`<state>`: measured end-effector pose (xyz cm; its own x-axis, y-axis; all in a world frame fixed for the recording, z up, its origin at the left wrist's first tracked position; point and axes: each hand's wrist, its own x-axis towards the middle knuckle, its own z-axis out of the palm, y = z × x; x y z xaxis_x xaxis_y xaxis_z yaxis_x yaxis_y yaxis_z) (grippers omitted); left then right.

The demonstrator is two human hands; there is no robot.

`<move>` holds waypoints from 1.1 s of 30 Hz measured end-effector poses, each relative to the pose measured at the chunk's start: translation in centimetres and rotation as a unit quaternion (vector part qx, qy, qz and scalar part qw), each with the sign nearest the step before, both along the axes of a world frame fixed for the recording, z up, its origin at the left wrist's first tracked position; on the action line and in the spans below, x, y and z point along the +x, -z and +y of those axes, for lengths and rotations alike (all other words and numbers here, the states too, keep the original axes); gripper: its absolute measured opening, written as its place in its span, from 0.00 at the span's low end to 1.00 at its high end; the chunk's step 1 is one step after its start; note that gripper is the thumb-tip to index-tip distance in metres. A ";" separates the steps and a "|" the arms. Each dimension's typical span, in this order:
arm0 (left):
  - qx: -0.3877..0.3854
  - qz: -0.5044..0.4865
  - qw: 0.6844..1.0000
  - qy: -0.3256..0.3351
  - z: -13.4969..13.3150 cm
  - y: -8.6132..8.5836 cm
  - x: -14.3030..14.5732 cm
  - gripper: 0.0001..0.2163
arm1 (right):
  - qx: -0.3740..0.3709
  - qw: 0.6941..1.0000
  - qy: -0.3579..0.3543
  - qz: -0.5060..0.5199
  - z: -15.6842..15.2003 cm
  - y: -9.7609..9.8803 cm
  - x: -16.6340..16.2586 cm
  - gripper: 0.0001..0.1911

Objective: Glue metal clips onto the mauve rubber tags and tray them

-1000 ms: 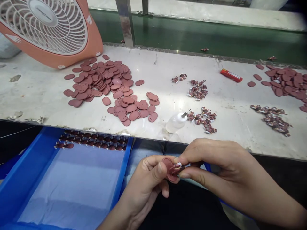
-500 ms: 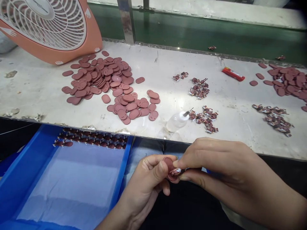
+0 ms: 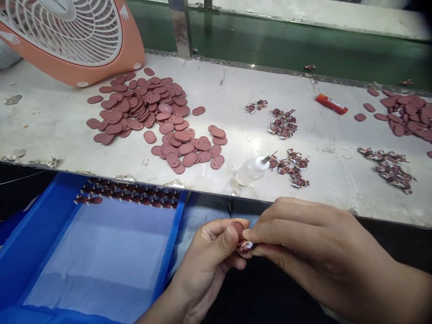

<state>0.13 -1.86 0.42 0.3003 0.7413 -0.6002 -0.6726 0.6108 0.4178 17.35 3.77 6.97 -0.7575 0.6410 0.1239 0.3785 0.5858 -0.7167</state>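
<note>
Between thumb and fingers, my left hand [image 3: 214, 252] grips a reddish-brown oval base [image 3: 238, 228] in front of the table edge. My right hand [image 3: 303, 243] pinches a small brown-and-white figurine [image 3: 245, 245] against that base; my fingertips partly cover it. Beyond my hands, a clear squeeze bottle [image 3: 251, 171] with a thin metal needle tip lies tilted on the table. Next to its tip sits a cluster of small figurines [image 3: 293, 167], with another cluster [image 3: 283, 123] behind it. A large heap of oval bases [image 3: 141, 105] spreads over the table to the left.
An orange fan [image 3: 130, 45] stands at the back left. Below the table edge, a blue tray [image 3: 172, 245] holds rows of assembled pieces on a pale sheet. A red box [image 3: 331, 104], more bases [image 3: 410, 114] and figurines [image 3: 388, 168] lie right. A green belt [image 3: 256, 42] runs behind.
The figurine has turned slightly and sits a little lower against the base. Both hands stay nearly in place, with my view shifting slightly.
</note>
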 end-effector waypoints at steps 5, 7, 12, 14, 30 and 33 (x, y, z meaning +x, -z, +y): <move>-0.003 -0.010 1.000 0.000 -0.1 0.1 0.0 0.16 | 0.012 1.000 0.002 0.001 -0.2 0.1 -0.1 0.11; -0.002 -0.011 1.000 0.000 -0.2 0.1 0.0 0.16 | 0.018 1.000 0.000 0.001 -0.3 0.2 -0.1 0.10; -0.007 -0.016 1.000 -0.008 -0.3 0.0 -0.1 0.15 | 0.018 1.000 -0.001 0.008 -0.4 0.3 -0.1 0.09; -0.004 -0.020 1.000 -0.011 -0.3 0.0 0.0 0.15 | 0.011 1.000 -0.002 0.009 -0.3 0.3 -0.2 0.10; 0.024 -0.152 0.988 0.001 -0.5 1.8 -0.8 0.14 | -0.051 0.998 0.020 0.017 0.1 0.1 -0.1 0.17; 0.041 -0.137 0.990 -0.004 -0.5 1.7 -1.0 0.14 | -0.054 0.998 0.018 0.027 0.1 0.6 -0.6 0.12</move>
